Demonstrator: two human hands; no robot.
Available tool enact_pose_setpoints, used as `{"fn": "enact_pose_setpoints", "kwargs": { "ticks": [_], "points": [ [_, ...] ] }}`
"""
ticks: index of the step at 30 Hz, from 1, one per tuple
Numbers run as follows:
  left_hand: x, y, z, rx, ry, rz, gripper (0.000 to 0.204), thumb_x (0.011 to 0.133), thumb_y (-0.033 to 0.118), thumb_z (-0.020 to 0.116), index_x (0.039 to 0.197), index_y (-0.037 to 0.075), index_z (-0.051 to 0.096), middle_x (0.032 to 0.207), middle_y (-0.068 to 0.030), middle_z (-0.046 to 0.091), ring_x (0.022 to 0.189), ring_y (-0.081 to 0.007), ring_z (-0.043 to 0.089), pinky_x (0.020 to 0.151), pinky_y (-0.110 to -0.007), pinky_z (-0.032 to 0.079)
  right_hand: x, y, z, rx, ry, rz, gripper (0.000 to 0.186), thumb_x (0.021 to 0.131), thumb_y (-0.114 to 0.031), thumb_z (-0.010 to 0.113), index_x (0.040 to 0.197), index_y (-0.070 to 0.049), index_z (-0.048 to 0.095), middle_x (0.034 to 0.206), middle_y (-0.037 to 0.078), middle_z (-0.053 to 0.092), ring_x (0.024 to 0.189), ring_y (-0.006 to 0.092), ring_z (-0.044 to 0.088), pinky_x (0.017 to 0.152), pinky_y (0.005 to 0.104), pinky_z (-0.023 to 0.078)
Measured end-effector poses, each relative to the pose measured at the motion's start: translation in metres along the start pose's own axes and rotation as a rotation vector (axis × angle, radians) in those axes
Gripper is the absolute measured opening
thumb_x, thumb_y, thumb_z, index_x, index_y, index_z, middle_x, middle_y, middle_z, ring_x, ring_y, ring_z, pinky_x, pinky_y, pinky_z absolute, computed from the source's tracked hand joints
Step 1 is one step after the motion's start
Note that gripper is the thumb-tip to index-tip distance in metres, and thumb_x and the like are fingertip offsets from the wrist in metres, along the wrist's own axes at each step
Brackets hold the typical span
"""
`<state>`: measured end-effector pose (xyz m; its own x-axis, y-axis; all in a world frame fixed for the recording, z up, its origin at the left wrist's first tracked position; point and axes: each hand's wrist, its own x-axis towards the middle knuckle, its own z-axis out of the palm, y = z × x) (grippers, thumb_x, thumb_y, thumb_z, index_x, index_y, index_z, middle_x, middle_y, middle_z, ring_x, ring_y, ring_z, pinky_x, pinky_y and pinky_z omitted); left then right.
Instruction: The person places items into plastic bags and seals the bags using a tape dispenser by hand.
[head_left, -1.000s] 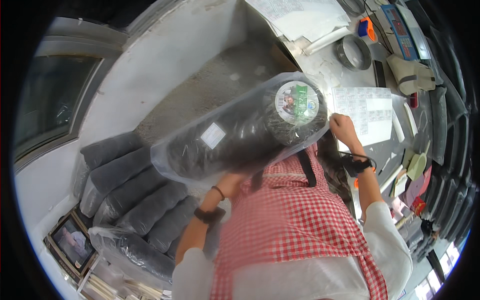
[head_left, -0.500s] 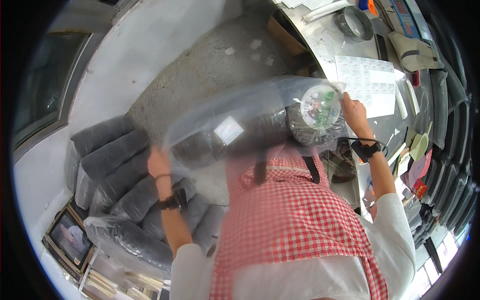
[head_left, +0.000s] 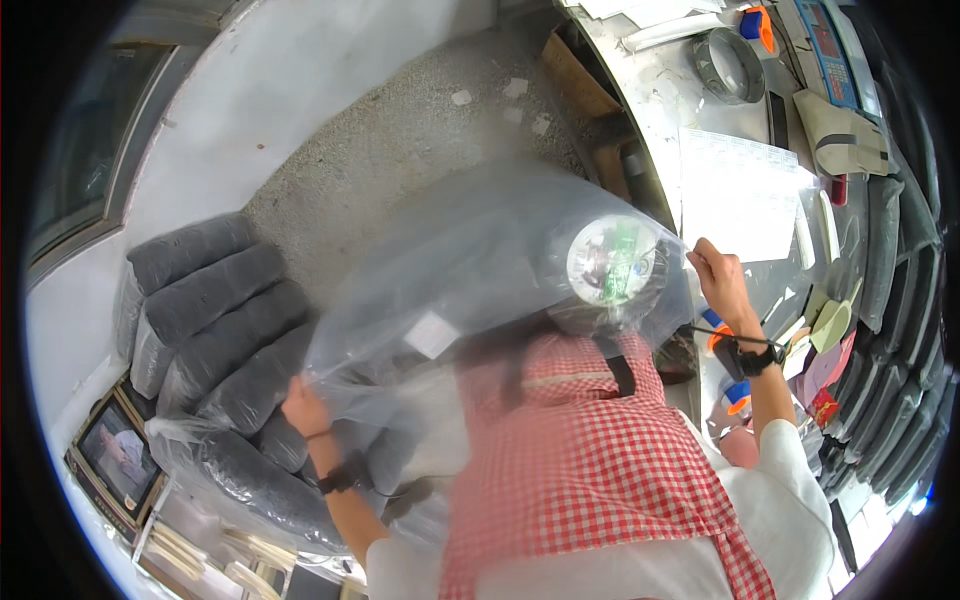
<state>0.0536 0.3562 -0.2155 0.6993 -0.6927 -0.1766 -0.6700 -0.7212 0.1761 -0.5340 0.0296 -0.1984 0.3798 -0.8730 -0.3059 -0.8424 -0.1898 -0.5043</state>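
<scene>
Between my hands a large clear plastic bag [head_left: 440,240] is stretched out around a dark roll. My left hand [head_left: 306,408] is closed on the bag's near left corner. With a pinch, my right hand [head_left: 718,280] grips its right edge. On the roll's right end is a round white and green label [head_left: 612,260]; a small square white label [head_left: 432,334] shows on its side. Much of the roll looks hazy through the plastic and partly blurred.
Dark wrapped rolls [head_left: 215,290] are piled at the left against the wall, beside a framed picture [head_left: 118,455]. To the right, a worktable [head_left: 650,85] carries a printed sheet [head_left: 735,190], a tape ring [head_left: 728,65] and a green scoop [head_left: 835,320]. Dark packages [head_left: 890,400] are stacked beyond.
Both hands have moved lower, the left one slightly leftward. The bag and roll have come nearer to my body, and the plastic is spread wider above the roll.
</scene>
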Motion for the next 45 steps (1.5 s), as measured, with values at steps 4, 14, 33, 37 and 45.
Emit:
{"fn": "enact_pose_setpoints", "kwargs": {
  "ticks": [4, 14, 33, 37, 45],
  "points": [
    [0.008, -0.006, -0.018, 0.205, 0.063, 0.054, 0.025, 0.093, 0.026, 0.05, 0.095, 0.005, 0.063, 0.08, -0.0258, 0.061, 0.077, -0.046, 0.058, 0.065, -0.05, 0.046, 0.022, 0.0, -0.014, 0.07, -0.045, -0.008, 0.008, 0.089, -0.007, 0.057, 0.086, -0.002, 0.053, 0.067, 0.022, 0.056, 0.067, 0.0431, 0.058, 0.057, 0.0436, 0.046],
    [-0.036, 0.38, 0.092, -0.365, -0.282, 1.367, 0.042, 0.081, 0.012, 0.063, 0.123, 0.014, 0.063, 0.13, -0.0146, 0.056, 0.123, -0.0309, 0.051, 0.103, -0.048, 0.039, 0.056, -0.008, 0.0, 0.097, 0.028, -0.228, 0.012, 0.089, -0.014, 0.06, 0.087, -0.003, 0.054, 0.065, 0.02, 0.056, 0.061, 0.0392, 0.058, 0.055, 0.0434, 0.044],
    [-0.019, 0.429, 0.178, -0.003, -0.302, 1.198, 0.073, 0.07, 0.075, 0.058, 0.131, 0.034, 0.057, 0.147, -0.0112, 0.037, 0.132, -0.0426, 0.031, 0.102, -0.07, 0.015, 0.109, -0.058, 0.019, -0.277, 0.099, -0.65, 0.031, 0.068, -0.016, 0.067, 0.096, -0.007, 0.059, 0.089, 0.006, 0.059, 0.09, 0.0242, 0.062, 0.078, 0.0375, 0.049],
    [-0.011, 0.417, 0.188, -0.052, -0.391, 1.2, 0.07, 0.073, 0.072, 0.057, 0.131, 0.033, 0.056, 0.141, -0.0105, 0.041, 0.132, -0.0398, 0.032, 0.103, -0.07, 0.014, 0.117, -0.09, 0.035, -0.367, 0.267, -0.678, 0.02, 0.07, -0.016, 0.064, 0.088, -0.006, 0.06, 0.085, 0.007, 0.06, 0.086, 0.0261, 0.063, 0.079, 0.0355, 0.051],
    [-0.032, 0.394, 0.168, -0.085, -0.21, 1.286, 0.058, 0.082, 0.06, 0.057, 0.134, 0.034, 0.053, 0.139, -0.0126, 0.044, 0.133, -0.0381, 0.031, 0.108, -0.063, 0.015, 0.132, -0.102, 0.048, -0.177, 0.005, -0.985, 0.021, 0.072, -0.01, 0.06, 0.091, -0.003, 0.067, 0.103, 0.012, 0.066, 0.098, 0.03, 0.064, 0.082, 0.0374, 0.054]
  ]
}}
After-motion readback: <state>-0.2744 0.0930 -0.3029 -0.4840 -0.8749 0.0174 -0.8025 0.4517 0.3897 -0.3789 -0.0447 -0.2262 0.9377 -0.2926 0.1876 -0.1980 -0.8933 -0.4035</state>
